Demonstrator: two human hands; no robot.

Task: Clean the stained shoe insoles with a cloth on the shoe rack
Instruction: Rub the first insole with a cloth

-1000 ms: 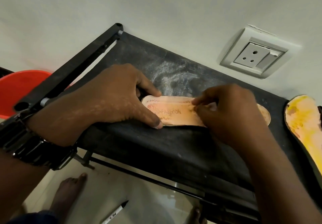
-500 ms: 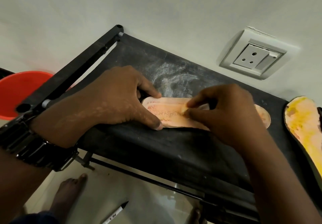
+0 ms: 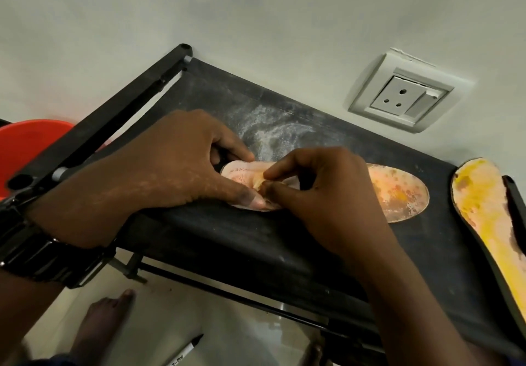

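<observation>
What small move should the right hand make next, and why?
Probably draw the cloth along the insole toward its wide end. The right hand pinches the cloth near the narrow end, where the left hand holds the insole, and the wide end shows orange stains.

1. The insole (image 3: 398, 195) bears a line of red print near its heel end, too blurred to read.
2. The marker (image 3: 185, 351) on the floor carries a short black label, too small to read.
</observation>
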